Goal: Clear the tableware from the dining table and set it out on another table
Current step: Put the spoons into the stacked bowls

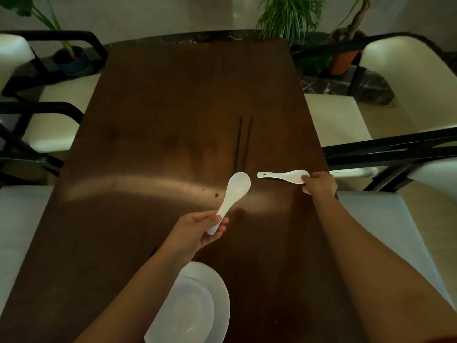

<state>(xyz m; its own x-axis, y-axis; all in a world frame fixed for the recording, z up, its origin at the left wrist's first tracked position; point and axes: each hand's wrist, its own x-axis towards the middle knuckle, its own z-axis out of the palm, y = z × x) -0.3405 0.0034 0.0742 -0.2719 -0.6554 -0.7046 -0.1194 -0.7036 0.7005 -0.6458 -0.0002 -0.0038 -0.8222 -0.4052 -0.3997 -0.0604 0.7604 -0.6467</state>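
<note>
My left hand (197, 231) grips the handle of a white ceramic spoon (236, 191), bowl end raised over the dark wooden table (160, 120). My right hand (319, 183) pinches the bowl end of a second white spoon (284, 175) that lies near the table's right edge, handle pointing left. A pair of black chopsticks (243, 142) lies side by side just beyond the two spoons. A white plate (197, 305) sits at the near edge, partly under my left forearm.
Cream chairs with black frames stand along both sides: left chairs (57, 105) and right chairs (405, 80). Potted plants (289, 16) stand past the far end. Small dark crumbs (216, 195) lie mid-table. A short dark object (153, 251) peeks out by my left forearm.
</note>
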